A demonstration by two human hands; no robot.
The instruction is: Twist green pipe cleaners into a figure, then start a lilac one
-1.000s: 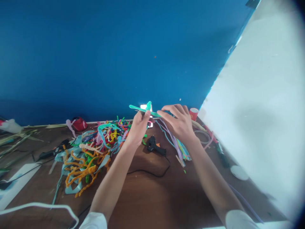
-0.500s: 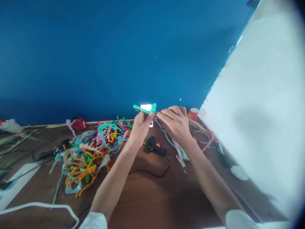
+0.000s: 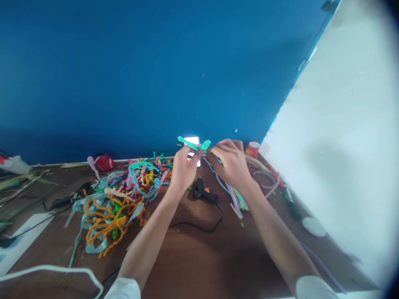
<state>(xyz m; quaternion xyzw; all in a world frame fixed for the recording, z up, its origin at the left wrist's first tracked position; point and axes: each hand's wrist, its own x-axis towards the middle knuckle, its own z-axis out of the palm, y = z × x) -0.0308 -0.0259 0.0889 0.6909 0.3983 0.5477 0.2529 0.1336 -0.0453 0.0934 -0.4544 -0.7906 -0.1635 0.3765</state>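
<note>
Where two hands (image 3: 184,169) (image 3: 230,162) pinch, one turquoise piece (image 3: 205,145)

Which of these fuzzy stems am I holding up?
The bright turquoise one, pinched in your left hand and raised above the table; the orange ones lie heaped with others on it.

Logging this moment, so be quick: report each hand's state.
Left hand: closed, holding the turquoise fuzzy stem.
Right hand: curled beside the stem; grip cannot be told.

fuzzy mint pipe cleaner (image 3: 205,145), matt black plastic glue gun (image 3: 205,194), smooth wood-look tabletop (image 3: 193,261), matt painted wall (image 3: 140,74)
</note>
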